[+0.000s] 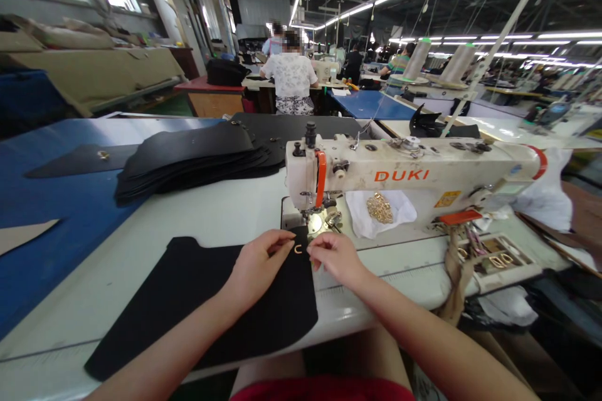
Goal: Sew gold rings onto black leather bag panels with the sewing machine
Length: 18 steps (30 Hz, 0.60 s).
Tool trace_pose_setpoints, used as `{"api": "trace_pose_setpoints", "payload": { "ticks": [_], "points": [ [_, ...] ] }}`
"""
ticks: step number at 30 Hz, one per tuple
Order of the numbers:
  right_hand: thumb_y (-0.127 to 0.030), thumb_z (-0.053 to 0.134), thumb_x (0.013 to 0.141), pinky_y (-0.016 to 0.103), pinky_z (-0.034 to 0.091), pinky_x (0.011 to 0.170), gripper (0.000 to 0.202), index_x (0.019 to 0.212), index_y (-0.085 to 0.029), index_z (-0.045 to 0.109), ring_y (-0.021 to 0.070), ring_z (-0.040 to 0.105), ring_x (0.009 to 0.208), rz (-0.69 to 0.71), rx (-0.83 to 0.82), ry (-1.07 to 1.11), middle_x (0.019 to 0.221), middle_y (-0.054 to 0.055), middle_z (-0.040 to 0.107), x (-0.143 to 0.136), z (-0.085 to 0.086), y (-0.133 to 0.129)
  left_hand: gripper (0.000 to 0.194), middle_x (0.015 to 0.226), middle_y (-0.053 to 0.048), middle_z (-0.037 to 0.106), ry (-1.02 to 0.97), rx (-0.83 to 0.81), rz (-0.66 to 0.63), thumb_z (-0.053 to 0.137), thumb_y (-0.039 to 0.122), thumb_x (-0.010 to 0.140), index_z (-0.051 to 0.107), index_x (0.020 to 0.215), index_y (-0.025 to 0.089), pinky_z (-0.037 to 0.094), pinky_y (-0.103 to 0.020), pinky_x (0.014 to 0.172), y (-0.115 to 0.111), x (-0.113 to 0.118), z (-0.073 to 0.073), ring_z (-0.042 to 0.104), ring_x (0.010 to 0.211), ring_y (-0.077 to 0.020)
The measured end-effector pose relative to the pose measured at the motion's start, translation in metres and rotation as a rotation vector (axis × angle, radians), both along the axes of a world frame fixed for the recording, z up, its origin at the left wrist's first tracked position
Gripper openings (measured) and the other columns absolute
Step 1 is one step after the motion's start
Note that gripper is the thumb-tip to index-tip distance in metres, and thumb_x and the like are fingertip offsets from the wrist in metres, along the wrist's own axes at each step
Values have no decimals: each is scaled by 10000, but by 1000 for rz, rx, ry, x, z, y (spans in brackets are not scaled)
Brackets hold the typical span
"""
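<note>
A black flat panel (188,288) lies on the pale machine table, its upper right corner near the needle area of a white sewing machine (348,169). On that corner sits a small gold ring (298,249). My left hand (266,260) rests on the panel left of the ring, thumb and fingers closed; whatever is between them is too small to tell. My right hand (332,254) is at the panel's right edge, fingers pinched together, their contents hidden. Gold rings (379,208) lie heaped on a white cloth (355,216) under the machine arm.
Stacked black panels (188,156) lie at the back left, partly on a blue surface (47,200). A tray (508,269) with gold rings and tools stands at the right. Thread cones (416,61) and people (289,75) are beyond the machine.
</note>
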State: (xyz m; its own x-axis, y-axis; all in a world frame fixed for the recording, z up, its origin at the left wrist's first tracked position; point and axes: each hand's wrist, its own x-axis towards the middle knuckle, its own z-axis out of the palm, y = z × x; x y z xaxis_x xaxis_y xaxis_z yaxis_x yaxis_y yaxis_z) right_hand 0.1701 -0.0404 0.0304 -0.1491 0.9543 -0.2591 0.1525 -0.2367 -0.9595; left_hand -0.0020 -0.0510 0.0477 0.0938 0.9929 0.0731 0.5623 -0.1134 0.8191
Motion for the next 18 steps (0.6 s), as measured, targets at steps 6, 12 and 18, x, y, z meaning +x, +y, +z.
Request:
{"api": "trace_pose_setpoints", "payload": {
  "ticks": [6,12,18],
  "points": [
    [-67,571,696,150,378,365,122,605,-147,580,88,579,394,37,-158,-86,492,-35,595,-14,-5,34,256,1022,-115,680,349,535,-186,438,228,903,658,991,129,478,-321,922,9,-3,-25,630,963,-210],
    [-62,577,711,135,416,354,155,579,-138,547,102,613,404,60,-276,-151,510,-4,636,-16,-5,46,284,915,-84,690,561,681,-315,355,172,940,635,912,137,542,-302,779,20,0,-43,649,839,-186],
    [-88,608,719,127,442,372,134,603,-129,555,115,644,447,75,-295,-208,566,30,677,-16,0,48,246,871,-78,671,553,673,-282,387,184,934,618,861,142,534,-304,742,24,4,-45,629,806,-187]
  ]
}}
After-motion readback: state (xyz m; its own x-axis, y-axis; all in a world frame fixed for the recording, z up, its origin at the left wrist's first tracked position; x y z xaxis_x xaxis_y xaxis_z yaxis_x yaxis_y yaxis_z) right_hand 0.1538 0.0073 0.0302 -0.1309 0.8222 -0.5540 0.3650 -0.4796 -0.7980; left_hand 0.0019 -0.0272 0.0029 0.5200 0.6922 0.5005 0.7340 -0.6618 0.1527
